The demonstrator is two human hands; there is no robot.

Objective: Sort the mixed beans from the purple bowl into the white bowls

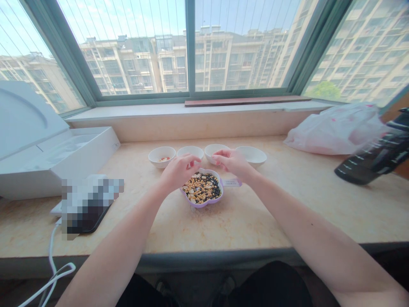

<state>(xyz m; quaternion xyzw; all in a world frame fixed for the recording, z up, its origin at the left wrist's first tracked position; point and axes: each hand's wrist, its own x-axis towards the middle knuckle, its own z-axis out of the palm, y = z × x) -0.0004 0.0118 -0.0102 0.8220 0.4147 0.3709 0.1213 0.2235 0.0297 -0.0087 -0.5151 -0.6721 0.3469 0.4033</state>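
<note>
A purple scalloped bowl [207, 204] holds a mix of yellow beans, black beans and pale flat pieces. My left hand [179, 171] hovers over its far left edge, in front of the second white bowl [185, 150], with the fingers curled in. Anything in those fingers is too small to make out. My right hand [235, 164] is above the table beyond the purple bowl, thumb and fingers pinched in front of the third white bowl [211, 148]. What it holds, if anything, is hidden. The leftmost white bowl [154, 161] contains a few red-and-white pieces.
Another white bowl [258, 158] stands at the row's right end. An open white box [64, 160] and a blurred-out item on a dark phone-like slab [96, 221] lie left. A plastic bag [332, 132] and tilted black bottle [361, 168] are right. The window ledge runs behind.
</note>
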